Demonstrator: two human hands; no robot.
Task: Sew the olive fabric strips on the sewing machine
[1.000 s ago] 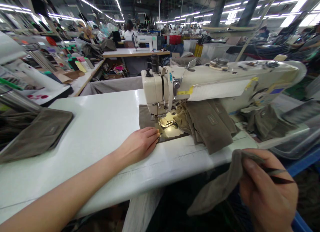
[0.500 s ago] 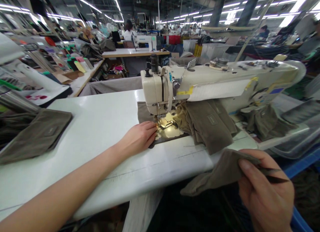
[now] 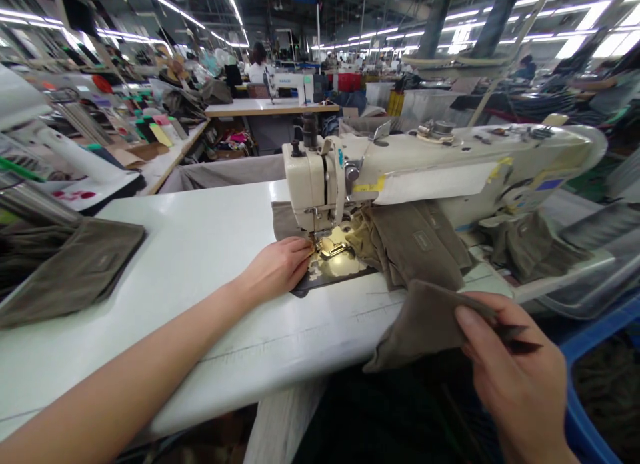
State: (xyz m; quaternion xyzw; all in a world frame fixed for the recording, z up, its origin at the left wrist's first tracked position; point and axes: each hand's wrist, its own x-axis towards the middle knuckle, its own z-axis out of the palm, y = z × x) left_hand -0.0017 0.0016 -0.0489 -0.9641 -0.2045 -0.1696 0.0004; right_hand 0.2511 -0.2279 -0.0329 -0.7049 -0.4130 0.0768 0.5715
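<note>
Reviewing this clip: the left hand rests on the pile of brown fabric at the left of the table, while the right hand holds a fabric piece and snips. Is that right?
No, the head view shows the left hand off that pile; it rests at the presser foot of the sewing machine. The right hand does hold a fabric piece and snips.

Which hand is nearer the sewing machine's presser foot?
Left. The left hand rests with its fingertips just beside the presser foot; the right hand is much farther off, to the right and nearer the viewer, pinching a piece of grey-brown fabric.
</note>
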